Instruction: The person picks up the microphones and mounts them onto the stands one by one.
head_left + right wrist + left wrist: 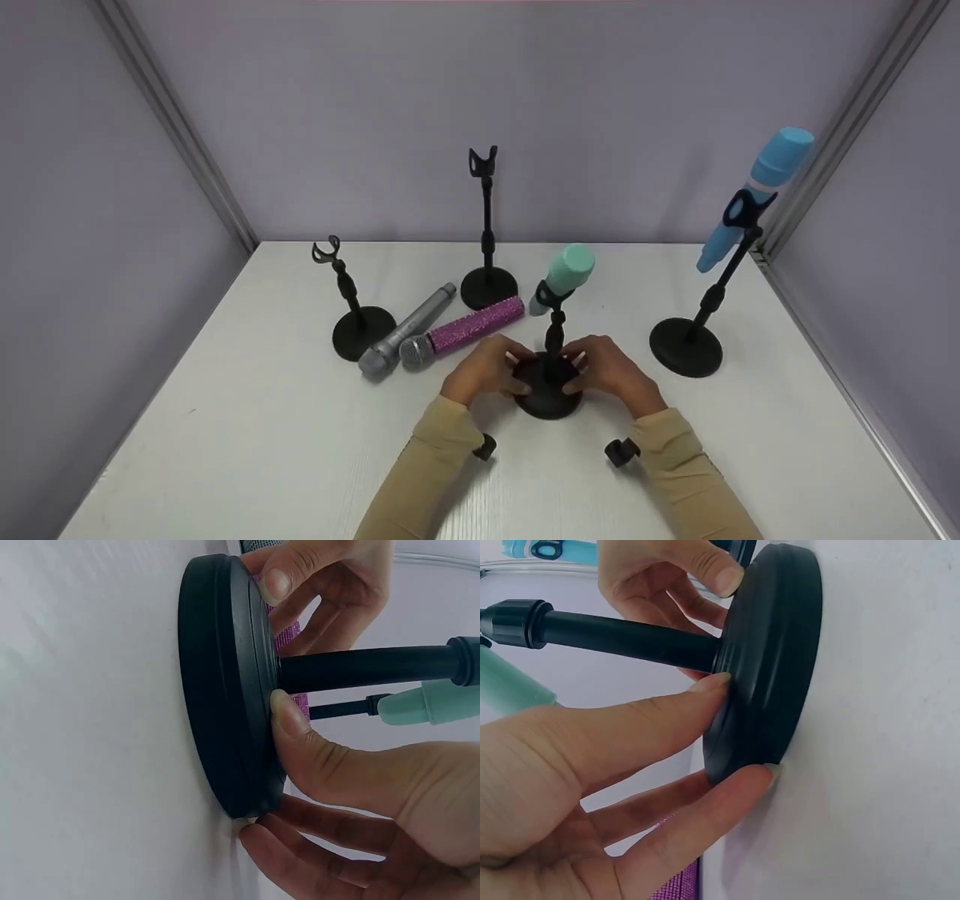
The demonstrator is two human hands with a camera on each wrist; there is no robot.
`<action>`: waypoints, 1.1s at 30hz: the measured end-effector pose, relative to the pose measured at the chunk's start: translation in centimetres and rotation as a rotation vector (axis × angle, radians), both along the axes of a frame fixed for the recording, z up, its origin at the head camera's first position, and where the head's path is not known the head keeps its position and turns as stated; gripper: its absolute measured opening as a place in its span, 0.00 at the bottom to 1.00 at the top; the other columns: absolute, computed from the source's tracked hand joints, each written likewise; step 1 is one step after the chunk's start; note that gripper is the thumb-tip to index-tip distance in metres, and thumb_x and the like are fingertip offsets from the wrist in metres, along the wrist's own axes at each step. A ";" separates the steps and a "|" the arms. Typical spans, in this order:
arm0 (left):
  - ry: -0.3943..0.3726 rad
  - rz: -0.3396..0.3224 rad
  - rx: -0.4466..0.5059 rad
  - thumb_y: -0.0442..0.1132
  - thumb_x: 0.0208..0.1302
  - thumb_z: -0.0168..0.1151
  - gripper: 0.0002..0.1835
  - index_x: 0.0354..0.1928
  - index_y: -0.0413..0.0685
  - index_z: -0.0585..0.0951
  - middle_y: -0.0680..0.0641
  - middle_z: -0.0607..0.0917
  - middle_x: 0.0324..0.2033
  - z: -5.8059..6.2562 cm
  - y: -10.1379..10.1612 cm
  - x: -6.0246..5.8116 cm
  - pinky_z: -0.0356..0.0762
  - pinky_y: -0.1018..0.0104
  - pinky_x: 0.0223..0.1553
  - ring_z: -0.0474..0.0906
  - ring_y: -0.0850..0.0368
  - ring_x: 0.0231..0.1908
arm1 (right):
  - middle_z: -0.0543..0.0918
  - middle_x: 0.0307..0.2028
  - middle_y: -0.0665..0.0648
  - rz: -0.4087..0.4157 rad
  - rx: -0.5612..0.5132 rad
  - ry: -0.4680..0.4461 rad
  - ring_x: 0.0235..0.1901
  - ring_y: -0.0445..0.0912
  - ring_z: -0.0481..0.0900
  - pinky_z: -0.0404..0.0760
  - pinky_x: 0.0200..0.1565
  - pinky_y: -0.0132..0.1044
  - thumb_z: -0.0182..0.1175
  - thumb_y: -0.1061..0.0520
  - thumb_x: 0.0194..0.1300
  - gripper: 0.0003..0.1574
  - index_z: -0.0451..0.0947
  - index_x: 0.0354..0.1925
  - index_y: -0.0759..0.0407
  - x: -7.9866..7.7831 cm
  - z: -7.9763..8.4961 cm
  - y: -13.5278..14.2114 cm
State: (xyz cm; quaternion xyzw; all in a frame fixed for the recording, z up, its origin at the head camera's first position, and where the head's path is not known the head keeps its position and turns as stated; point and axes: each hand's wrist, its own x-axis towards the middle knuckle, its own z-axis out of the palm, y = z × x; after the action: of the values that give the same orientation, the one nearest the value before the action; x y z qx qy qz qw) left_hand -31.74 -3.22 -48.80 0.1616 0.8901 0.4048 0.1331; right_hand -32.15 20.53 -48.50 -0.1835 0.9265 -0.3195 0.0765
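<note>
A black microphone stand [550, 386] with a mint-green microphone [570, 268] tilted in its clip is between both hands. My left hand [489, 369] grips the left side of its round base, thumb on top and fingers at the rim. On the opposite side my right hand [611, 373] pinches the base the same way. The left wrist view shows the base [769, 660] close over the white tabletop, its pole between the two thumbs. In the right wrist view the right thumb [300, 727] presses the base's upper face beside the pole.
Left of the hands lie a pink glittery microphone [472, 328] and a grey microphone [409, 330]. Stands with bare clips rise at the left [364, 332] and back [488, 287]. At right, another stand [686, 346] holds a blue microphone [780, 157]. Panels enclose the white table [262, 450].
</note>
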 end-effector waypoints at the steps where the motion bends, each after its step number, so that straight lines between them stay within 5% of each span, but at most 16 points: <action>1: 0.003 0.000 0.004 0.32 0.50 0.82 0.28 0.57 0.49 0.87 0.44 0.88 0.55 0.0 0.1 0.0 0.81 0.53 0.60 0.84 0.48 0.55 | 0.88 0.46 0.65 0.000 -0.005 -0.003 0.45 0.56 0.85 0.84 0.51 0.52 0.82 0.63 0.47 0.35 0.85 0.55 0.64 -0.1 0.0 0.1; 33: 0.061 0.001 -0.032 0.34 0.55 0.79 0.26 0.58 0.47 0.86 0.43 0.87 0.57 0.2 3.4 -2.4 0.82 0.56 0.59 0.83 0.49 0.56 | 0.86 0.49 0.71 -0.063 -0.030 0.003 0.48 0.62 0.86 0.86 0.50 0.53 0.75 0.67 0.56 0.28 0.83 0.56 0.66 -2.1 0.0 3.3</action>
State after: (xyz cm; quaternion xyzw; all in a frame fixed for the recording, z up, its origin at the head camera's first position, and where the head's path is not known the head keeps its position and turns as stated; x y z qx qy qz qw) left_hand -34.13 0.22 -48.60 0.1709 0.9003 0.3854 0.1084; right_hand -34.27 23.85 -48.48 -0.1559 0.9270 -0.3354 0.0625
